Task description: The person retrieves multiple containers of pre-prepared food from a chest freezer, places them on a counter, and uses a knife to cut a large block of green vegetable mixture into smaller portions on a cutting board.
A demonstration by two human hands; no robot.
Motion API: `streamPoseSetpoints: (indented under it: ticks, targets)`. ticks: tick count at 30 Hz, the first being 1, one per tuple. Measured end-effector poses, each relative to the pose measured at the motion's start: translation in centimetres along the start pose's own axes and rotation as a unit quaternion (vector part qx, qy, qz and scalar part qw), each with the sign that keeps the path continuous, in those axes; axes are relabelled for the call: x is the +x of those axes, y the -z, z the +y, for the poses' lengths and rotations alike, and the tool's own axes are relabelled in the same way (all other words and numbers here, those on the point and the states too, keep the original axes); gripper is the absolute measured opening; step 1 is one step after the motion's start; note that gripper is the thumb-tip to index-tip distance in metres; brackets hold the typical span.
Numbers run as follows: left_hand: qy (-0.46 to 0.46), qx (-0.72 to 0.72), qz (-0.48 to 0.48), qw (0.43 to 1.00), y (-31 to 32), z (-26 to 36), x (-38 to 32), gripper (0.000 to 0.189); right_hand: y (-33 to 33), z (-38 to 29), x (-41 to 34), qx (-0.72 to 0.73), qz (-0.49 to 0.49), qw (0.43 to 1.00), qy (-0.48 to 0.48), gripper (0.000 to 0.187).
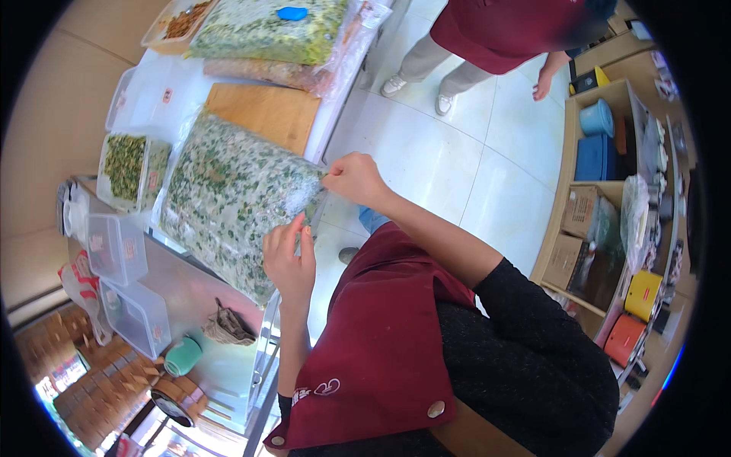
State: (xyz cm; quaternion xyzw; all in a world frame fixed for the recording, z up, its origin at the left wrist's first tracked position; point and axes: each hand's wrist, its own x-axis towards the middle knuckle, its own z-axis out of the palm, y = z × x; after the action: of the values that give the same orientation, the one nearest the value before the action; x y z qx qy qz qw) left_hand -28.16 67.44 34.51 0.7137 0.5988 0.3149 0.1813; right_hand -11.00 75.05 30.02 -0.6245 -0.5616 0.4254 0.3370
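A large clear plastic bag [228, 194] of chopped green and white filling lies flat on the counter in front of me. My right hand [355, 178] pinches the corner of the bag nearest the aisle. Over the bag's near edge is my left hand [290, 260], its thumb and index finger apart; whether it touches the plastic is hard to tell. Part of a wooden board [265, 114] shows just beyond the bag. At the left stands a clear plastic container [157, 171] of chopped greens [124, 165].
Another filled bag [262, 34] with a blue item [292, 13] on it lies farther along. Clear tubs [117, 248], a green cup [183, 355] and a brown cloth [228, 325] sit to the left. A co-worker [491, 34] stands in the aisle, opposite shelves [599, 91].
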Motion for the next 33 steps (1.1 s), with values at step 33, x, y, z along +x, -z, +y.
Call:
streamPoseSetpoints:
  ticks: [33]
  targets:
    - [0.145, 0.059, 0.152, 0.976, 23.4, -13.6, 15.3, 0.025, 2.5, 0.1, -3.8, 0.354, -0.088, 0.899, -0.242, 0.019]
